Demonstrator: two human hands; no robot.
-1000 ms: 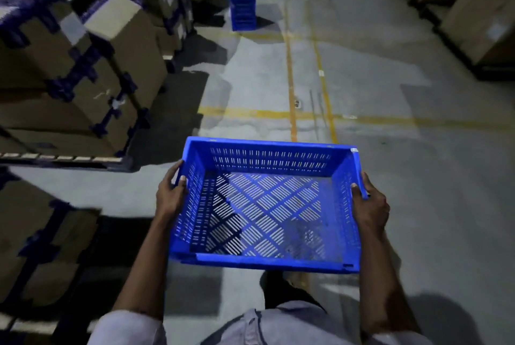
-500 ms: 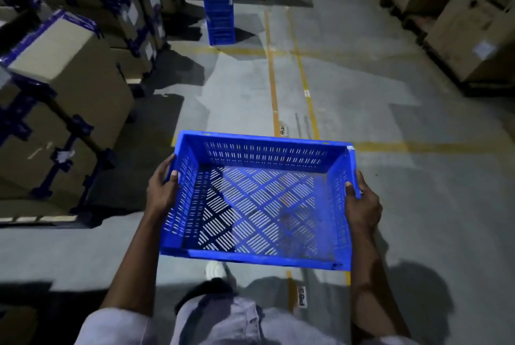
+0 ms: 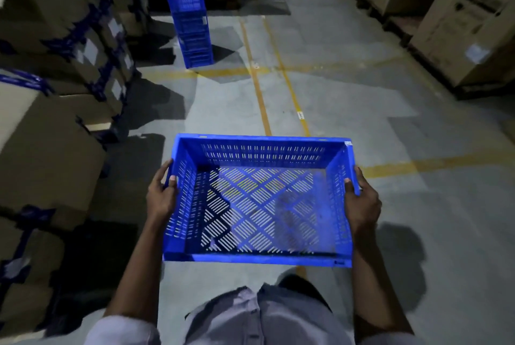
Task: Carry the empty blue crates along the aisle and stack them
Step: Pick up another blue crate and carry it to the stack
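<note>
Crate point(image 3: 259, 199) (empty) clamped by left hand point(image 3: 161, 199), right hand point(image 3: 362, 205) fingers; stack point(image 3: 189, 18) ahead.

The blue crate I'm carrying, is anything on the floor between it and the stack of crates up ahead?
Nothing visible blocks the way. Bare floor with yellow lines lies between the carried crate and the crate stack; cardboard boxes line the left edge.

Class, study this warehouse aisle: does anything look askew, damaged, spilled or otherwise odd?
Nothing stands out. The carried crate is empty and held level by the left hand and right hand. The crate stack ahead looks orderly, apart from wide-angle lean.
</note>
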